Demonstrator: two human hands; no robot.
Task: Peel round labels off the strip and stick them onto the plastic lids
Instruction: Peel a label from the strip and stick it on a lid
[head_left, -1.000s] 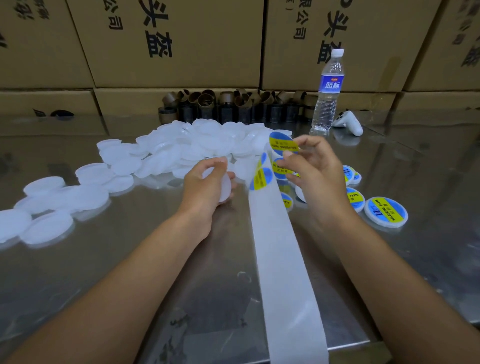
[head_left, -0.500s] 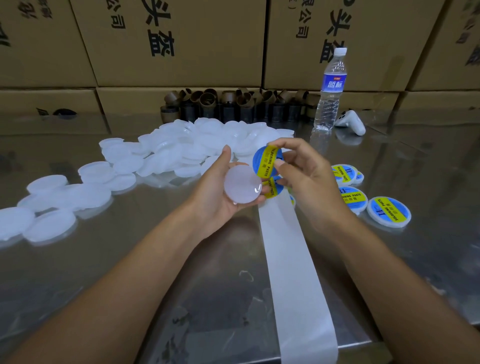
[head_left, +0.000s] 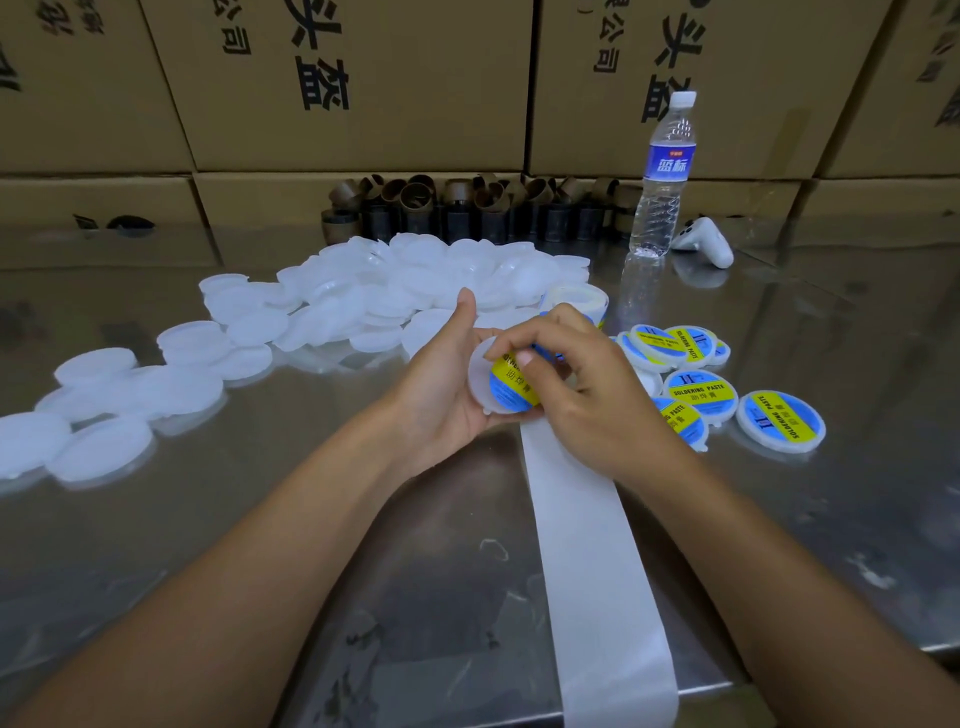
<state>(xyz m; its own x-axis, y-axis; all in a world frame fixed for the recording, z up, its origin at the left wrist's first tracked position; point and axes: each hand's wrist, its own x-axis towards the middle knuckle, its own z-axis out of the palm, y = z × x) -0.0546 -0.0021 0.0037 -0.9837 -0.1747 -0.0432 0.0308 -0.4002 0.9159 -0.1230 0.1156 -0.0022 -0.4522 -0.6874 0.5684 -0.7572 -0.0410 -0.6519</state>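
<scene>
Lid (head_left: 480, 375), gripped in left hand (head_left: 441, 397) above the backing strip (head_left: 587, 545), took the soldering-paste label (head_left: 511, 388) pinched by right hand (head_left: 597, 402); uneven pressing could leave it off-centre or creased.

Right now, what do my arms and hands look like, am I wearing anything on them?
No sleeves show: the left forearm and right forearm are bare to the frame's edge. The left hand and right hand wear no gloves, and no watch, bracelet or ring shows. The one clearly visible nail, on the right hand, is short and plain.
</scene>
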